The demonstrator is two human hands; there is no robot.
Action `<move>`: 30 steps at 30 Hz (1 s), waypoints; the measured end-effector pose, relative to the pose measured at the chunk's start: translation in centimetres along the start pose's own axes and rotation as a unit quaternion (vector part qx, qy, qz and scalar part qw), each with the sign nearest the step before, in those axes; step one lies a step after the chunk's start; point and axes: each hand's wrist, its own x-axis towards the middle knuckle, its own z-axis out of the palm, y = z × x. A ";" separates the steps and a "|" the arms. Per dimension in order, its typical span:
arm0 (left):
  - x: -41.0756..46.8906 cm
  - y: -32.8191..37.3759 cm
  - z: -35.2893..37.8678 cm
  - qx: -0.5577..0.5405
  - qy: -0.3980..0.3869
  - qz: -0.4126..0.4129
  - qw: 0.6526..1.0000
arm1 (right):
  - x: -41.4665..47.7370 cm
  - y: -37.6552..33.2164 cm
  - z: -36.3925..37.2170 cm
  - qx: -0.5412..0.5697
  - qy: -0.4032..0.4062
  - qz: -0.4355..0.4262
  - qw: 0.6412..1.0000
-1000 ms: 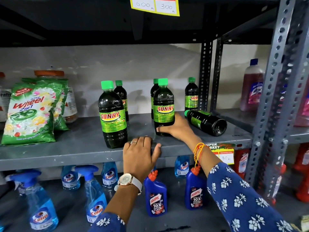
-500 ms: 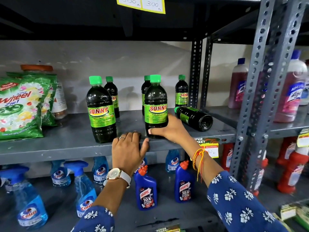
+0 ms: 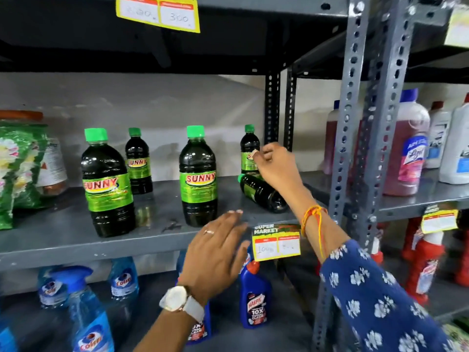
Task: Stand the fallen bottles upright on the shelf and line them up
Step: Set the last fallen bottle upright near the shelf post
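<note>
Dark Sunny bottles with green caps and labels are on the grey shelf (image 3: 63,232). Two large ones stand upright at the front, one at the left (image 3: 107,184) and one in the middle (image 3: 198,179). Smaller-looking ones stand at the back left (image 3: 138,161) and back right (image 3: 248,146). One bottle lies fallen (image 3: 261,193) on its side at the right, base toward me. My right hand (image 3: 276,168) hovers just above it, fingers loosely curled by the back right bottle's label, holding nothing. My left hand (image 3: 215,250) is spread in front of the shelf edge.
Green detergent bags (image 3: 17,168) fill the shelf's left end. A perforated steel upright (image 3: 350,138) bounds the right side, with pink cleaner bottles (image 3: 411,148) beyond. A price tag (image 3: 276,241) hangs from the shelf edge. Blue spray bottles (image 3: 86,313) and Harpic bottles (image 3: 255,298) stand below.
My right hand let go of the middle front bottle and moved up and right over the fallen one. My left hand lifted off the shelf edge and shifted right.
</note>
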 end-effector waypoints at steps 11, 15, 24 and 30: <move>4.6 1.0 3.5 0.079 -0.087 -0.105 0.988 | 2.4 4.2 2.1 -0.386 -0.173 0.016 0.906; 4.5 0.9 3.5 0.074 -0.065 -0.098 0.990 | 3.0 5.6 1.6 -0.257 -0.143 0.057 0.954; 4.2 0.2 4.0 0.057 -0.067 -0.084 0.993 | 1.9 9.7 1.7 0.134 -0.086 0.001 0.987; 4.5 0.6 3.7 0.059 -0.055 -0.083 0.993 | 1.9 10.4 1.4 0.124 -0.088 0.020 0.988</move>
